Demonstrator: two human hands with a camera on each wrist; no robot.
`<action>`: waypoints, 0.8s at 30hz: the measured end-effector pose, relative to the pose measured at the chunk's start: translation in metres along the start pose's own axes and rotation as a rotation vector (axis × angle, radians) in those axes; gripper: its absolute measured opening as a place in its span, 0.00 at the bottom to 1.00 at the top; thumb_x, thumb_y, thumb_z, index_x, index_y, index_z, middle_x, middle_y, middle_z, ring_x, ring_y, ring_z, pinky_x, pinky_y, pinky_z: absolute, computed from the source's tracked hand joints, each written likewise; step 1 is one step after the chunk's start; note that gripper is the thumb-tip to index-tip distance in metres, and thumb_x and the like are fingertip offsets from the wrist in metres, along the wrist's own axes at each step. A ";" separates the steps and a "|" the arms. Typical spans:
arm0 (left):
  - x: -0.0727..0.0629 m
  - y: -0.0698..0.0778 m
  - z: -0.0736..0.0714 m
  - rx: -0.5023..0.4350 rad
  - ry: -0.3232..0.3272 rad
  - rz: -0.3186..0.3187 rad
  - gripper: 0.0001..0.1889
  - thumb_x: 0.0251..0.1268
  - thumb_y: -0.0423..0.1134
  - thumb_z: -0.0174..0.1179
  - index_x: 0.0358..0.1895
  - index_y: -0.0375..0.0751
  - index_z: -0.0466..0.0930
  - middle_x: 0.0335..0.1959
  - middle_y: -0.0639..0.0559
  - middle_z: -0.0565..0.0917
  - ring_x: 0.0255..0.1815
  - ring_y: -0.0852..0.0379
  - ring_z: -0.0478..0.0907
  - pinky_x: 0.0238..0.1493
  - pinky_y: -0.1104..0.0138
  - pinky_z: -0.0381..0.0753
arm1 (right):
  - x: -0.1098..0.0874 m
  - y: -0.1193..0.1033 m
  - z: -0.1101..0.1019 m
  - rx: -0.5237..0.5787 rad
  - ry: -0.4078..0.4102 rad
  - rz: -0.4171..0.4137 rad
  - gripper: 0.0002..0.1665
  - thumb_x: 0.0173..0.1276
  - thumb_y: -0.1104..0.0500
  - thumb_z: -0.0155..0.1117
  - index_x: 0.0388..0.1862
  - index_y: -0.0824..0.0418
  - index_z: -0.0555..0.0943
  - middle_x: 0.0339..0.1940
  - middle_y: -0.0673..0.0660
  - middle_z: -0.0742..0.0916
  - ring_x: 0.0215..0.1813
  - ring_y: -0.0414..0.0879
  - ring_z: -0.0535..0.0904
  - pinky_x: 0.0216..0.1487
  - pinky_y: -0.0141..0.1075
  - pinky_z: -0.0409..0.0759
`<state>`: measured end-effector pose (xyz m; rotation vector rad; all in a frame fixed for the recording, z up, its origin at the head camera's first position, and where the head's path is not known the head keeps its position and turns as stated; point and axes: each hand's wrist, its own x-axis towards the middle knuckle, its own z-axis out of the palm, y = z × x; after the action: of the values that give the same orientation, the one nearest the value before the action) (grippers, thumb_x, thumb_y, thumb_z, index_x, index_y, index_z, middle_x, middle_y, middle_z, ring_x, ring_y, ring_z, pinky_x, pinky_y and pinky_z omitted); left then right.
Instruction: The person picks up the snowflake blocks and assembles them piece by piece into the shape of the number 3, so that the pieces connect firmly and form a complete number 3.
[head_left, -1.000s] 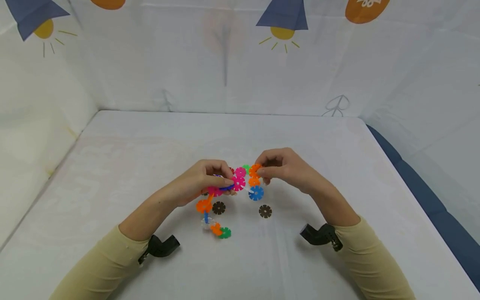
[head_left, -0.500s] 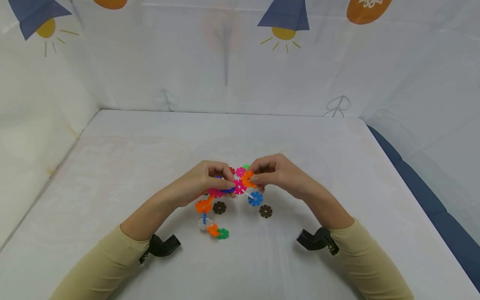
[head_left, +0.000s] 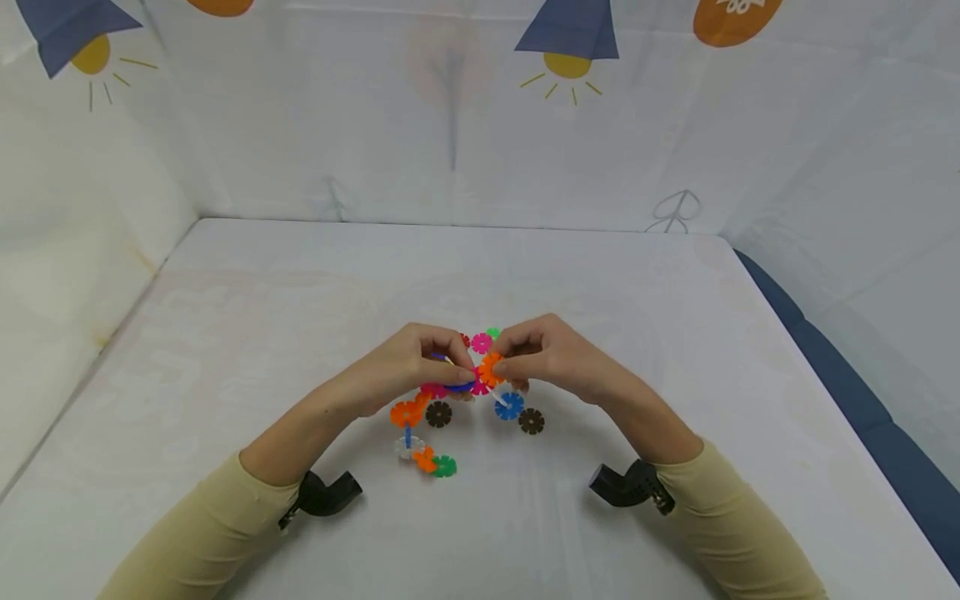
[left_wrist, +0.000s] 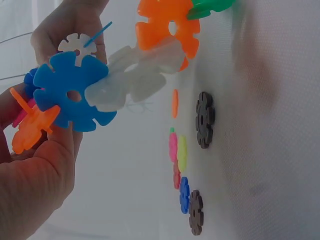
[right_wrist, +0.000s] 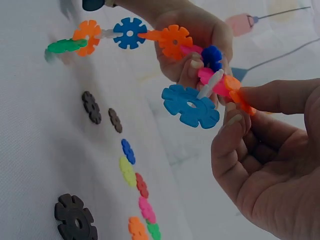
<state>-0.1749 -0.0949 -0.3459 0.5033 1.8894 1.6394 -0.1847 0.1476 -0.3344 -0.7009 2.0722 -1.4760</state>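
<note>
My left hand [head_left: 408,367] grips a chain of slotted flower-shaped plastic discs by a dark blue disc [right_wrist: 212,57], beside a pink disc [right_wrist: 215,82]. From there an orange disc [right_wrist: 175,42], a blue disc [left_wrist: 75,94], a clear disc [left_wrist: 135,72], another orange disc [left_wrist: 169,25] and a green disc [right_wrist: 67,46] hang down toward the table. A white disc [right_wrist: 210,84] joins the pink one to a light blue disc [right_wrist: 190,106]. My right hand [head_left: 558,358] pinches an orange disc [head_left: 491,369] between thumb and finger, right at the pink disc's edge.
Loose discs lie on the white table [head_left: 262,283]: several dark ones, including a brown-black disc [head_left: 532,422], plus a yellow disc [right_wrist: 127,171], a red disc [right_wrist: 142,185], a blue disc [right_wrist: 128,151] and a pink disc [head_left: 482,342]. White cloth walls [head_left: 315,108] stand around.
My right hand has moved left and toward me, bringing the orange disc up against the pink disc. The left hand has stayed almost in place, with the chain shifting slightly.
</note>
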 end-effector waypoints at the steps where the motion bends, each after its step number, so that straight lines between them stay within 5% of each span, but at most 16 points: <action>1: 0.000 0.000 0.000 0.005 -0.005 0.002 0.07 0.67 0.37 0.62 0.39 0.35 0.82 0.39 0.41 0.84 0.41 0.42 0.86 0.48 0.61 0.86 | 0.000 0.000 0.000 -0.005 0.001 -0.003 0.07 0.66 0.61 0.60 0.32 0.63 0.83 0.21 0.58 0.79 0.24 0.52 0.75 0.29 0.41 0.79; 11: -0.001 0.004 -0.005 -0.001 -0.002 -0.004 0.10 0.71 0.42 0.59 0.46 0.39 0.81 0.46 0.42 0.84 0.51 0.34 0.82 0.53 0.58 0.85 | 0.000 0.001 0.003 -0.085 0.120 -0.066 0.08 0.66 0.61 0.59 0.30 0.59 0.84 0.24 0.63 0.79 0.26 0.56 0.75 0.28 0.41 0.78; 15: -0.004 0.008 -0.010 0.013 0.043 0.015 0.12 0.71 0.45 0.59 0.50 0.42 0.80 0.50 0.41 0.83 0.55 0.36 0.81 0.57 0.59 0.83 | 0.001 0.002 0.001 -0.071 0.232 -0.077 0.08 0.66 0.61 0.60 0.33 0.60 0.86 0.26 0.67 0.81 0.25 0.55 0.76 0.28 0.40 0.78; 20: -0.006 0.010 -0.015 0.059 0.103 0.025 0.15 0.70 0.48 0.60 0.55 0.48 0.79 0.53 0.42 0.83 0.58 0.38 0.80 0.61 0.51 0.80 | 0.003 0.005 0.000 -0.041 0.349 -0.066 0.09 0.67 0.60 0.61 0.37 0.63 0.86 0.26 0.59 0.82 0.26 0.50 0.76 0.30 0.37 0.78; 24: -0.007 0.011 -0.015 0.192 0.230 0.029 0.18 0.67 0.51 0.62 0.59 0.56 0.76 0.57 0.53 0.81 0.61 0.47 0.77 0.59 0.49 0.80 | 0.005 0.007 0.001 0.022 0.436 -0.034 0.10 0.68 0.59 0.62 0.40 0.65 0.85 0.27 0.53 0.84 0.28 0.48 0.77 0.32 0.35 0.79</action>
<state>-0.1805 -0.1087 -0.3332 0.4357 2.2330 1.5991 -0.1886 0.1459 -0.3413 -0.4328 2.3627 -1.7941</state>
